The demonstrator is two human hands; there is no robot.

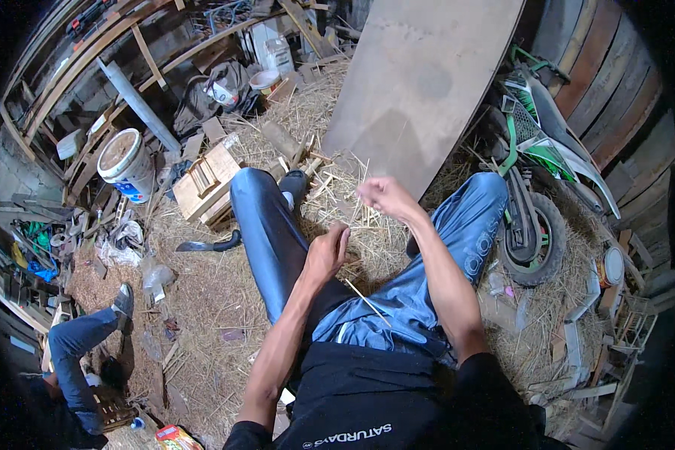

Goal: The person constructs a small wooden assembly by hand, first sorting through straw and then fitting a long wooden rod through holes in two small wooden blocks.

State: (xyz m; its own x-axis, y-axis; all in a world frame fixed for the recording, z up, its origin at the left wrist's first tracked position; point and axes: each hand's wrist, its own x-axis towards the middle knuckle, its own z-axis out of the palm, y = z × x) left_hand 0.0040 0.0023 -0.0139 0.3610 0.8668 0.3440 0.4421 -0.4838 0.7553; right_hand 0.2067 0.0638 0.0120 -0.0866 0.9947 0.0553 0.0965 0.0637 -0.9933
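Both hands hover over loose straw (pixel 371 240) between my knees. My left hand (pixel 327 251) is on the nearer side, its fingers curled in and the thumb on top; whatever it may hold is hidden. Farther forward and to the right, my right hand (pixel 386 196) is closed with the fingertips drawn together. Thin straws show just beyond it, but I cannot make out whether it grips one. The two hands are apart. A single pale stalk (pixel 367 301) lies across my lap, below the hands.
Left of my knee are a wooden block (pixel 206 180) and a dark-handled knife (pixel 210 244). A white bucket (pixel 126 161) stands farther left. Ahead leans a large board (pixel 420 82); a green-and-white motorbike (pixel 540 157) stands right. Another person's leg (pixel 82 345) is at lower left.
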